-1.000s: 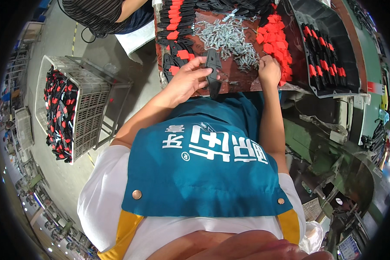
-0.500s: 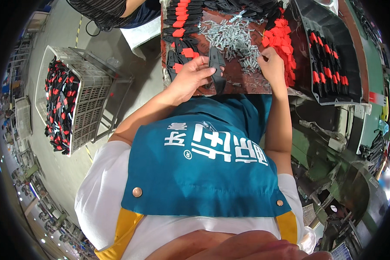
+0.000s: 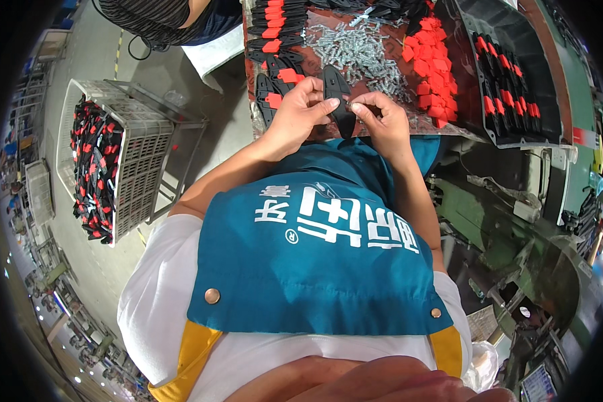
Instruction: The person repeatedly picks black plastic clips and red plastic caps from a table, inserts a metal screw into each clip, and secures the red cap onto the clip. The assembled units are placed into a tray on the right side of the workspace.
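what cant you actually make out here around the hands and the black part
- Head view: the small piece pinched at the right hand is too small to identify.
- The lower end of the black plastic part is hidden behind both hands; the left hand covers its side.
- The pile of small metal parts is too fine to tell piece from piece.
- The black tray is cut off by the fisheye rim.
- The other person's striped sleeve runs off the top edge.

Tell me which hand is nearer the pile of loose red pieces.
Right. The right hand sits just left of the red pieces; the left hand is farther off, across the black part.
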Demonstrator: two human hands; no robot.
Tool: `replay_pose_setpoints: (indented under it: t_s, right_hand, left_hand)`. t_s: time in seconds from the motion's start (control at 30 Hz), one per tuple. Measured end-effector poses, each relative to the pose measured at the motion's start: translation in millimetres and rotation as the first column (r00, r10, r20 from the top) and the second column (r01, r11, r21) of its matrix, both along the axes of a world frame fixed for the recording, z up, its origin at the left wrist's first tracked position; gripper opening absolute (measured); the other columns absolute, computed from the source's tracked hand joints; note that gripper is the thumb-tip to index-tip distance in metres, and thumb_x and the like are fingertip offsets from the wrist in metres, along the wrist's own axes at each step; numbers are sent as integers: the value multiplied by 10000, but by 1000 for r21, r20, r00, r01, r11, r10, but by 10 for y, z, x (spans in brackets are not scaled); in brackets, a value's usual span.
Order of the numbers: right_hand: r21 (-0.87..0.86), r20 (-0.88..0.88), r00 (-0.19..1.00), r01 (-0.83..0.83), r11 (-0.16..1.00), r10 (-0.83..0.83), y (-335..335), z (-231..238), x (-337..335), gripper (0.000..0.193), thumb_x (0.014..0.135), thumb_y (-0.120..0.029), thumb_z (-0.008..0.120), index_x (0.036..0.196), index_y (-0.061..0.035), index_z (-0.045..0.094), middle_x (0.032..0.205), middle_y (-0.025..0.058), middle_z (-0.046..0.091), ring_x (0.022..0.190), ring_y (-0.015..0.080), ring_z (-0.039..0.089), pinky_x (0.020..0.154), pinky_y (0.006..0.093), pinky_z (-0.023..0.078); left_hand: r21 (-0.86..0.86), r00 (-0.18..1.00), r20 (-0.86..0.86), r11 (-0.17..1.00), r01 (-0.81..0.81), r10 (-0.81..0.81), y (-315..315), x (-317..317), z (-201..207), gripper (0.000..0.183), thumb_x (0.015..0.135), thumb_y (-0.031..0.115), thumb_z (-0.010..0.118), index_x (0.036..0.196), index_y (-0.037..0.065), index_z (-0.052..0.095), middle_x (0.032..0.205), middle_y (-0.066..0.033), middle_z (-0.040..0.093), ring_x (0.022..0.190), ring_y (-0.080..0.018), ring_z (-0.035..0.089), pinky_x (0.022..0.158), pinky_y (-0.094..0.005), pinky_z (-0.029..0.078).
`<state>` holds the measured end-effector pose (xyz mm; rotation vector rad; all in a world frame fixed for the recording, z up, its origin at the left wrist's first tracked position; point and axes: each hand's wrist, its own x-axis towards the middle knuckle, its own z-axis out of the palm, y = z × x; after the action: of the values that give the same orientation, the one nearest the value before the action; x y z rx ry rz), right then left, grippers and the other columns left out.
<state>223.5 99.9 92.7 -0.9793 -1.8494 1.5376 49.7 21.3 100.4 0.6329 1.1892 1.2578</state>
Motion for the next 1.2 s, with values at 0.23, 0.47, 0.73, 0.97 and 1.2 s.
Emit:
replay_pose_setpoints:
  t_s: [0.23,0.47,0.73,0.97,1.2]
  right_hand:
    - [100,16,1000,16,995,-18,71,27,150,227,869,-184,642,998,4,634,846,98,638,786,160,606,727,282,481]
    - [626,673,477,38,779,-565,1044,-412,786,331,800,-324,681,831,6,671,868,204,655,858,353,633,746,436,502]
    - [698,636,452,8,716,-626,1161,-647,633,376,742,-287,740,931,17,624,896,207,657,865,362,631,828,438,482]
    - [-21,-52,998,33,999,-34,469,10,245,214,829,-50,685,1022,13,620,939,55,664,853,98,604,764,232,479]
    - [-262,-247,962,50,964,-117,35,128,55,239,828,-47,697,1053,17,645,965,59,666,865,100,610,788,237,493]
  left_hand:
    - [-18,1000,-14,1000,12,-12,-24,24,-66,201,921,101,580,1104,62,504,1032,-40,631,899,-89,595,723,-226,471]
    - [-1,1000,0,1000,-27,27,-8,-2,-69,178,922,116,585,1076,73,509,1043,-32,626,915,-99,597,738,-243,475]
    - [30,999,13,998,-51,51,-15,-23,-32,184,926,137,584,1080,68,512,1036,-20,622,889,-77,573,717,-241,436]
    - [55,988,29,987,-152,151,-6,-6,-53,210,944,110,553,1145,66,511,1042,-27,607,934,-100,598,785,-247,489]
    - [97,991,32,987,-131,129,-3,37,36,219,926,123,584,1114,44,505,1013,-32,617,893,-82,570,769,-243,458]
